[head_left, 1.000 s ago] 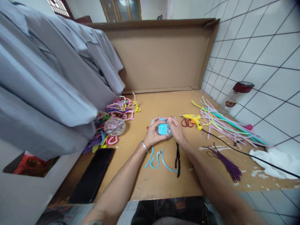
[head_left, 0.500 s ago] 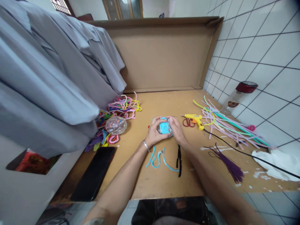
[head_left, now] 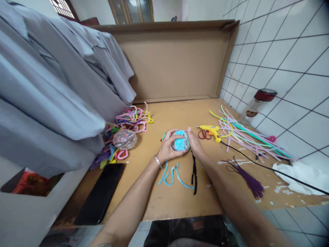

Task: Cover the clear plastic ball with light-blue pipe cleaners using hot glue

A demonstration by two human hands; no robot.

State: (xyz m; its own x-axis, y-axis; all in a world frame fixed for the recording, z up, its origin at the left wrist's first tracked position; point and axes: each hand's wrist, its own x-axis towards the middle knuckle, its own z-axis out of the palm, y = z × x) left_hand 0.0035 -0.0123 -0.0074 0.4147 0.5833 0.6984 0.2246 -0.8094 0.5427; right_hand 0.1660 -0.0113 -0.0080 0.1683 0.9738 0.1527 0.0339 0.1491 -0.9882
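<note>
Nearest the viewer, on a tan table (head_left: 159, 206), a black phone (head_left: 100, 193) lies at eight o'clock, three loose blue strips (head_left: 172, 174) at six and a black strip (head_left: 194, 175) at five, with a purple tassel (head_left: 253, 185) at four. At the centre of the clock is a rounded ball (head_left: 180, 141), part banded in blue strands, part clear and lumpy. The left hand (head_left: 167, 145) is clamped on it from the nine o'clock side, thumb below and fingers above. The right hand (head_left: 195, 143) leans on its three o'clock side; whether it grips cannot be told. The step seems to be steadying the ball and settling the blue strands; the next move calls for a firm left hold and a light right touch.

Farther out, a yellow glue gun (head_left: 215, 132) lies between two and three, a second clear ball (head_left: 125, 139) at nine, a tangle of coloured stems (head_left: 132, 118) at ten, and a cardboard panel (head_left: 174, 65) at twelve.

Compared with a second ago, the right fingers have slid off the ball's top, baring more of it.
</note>
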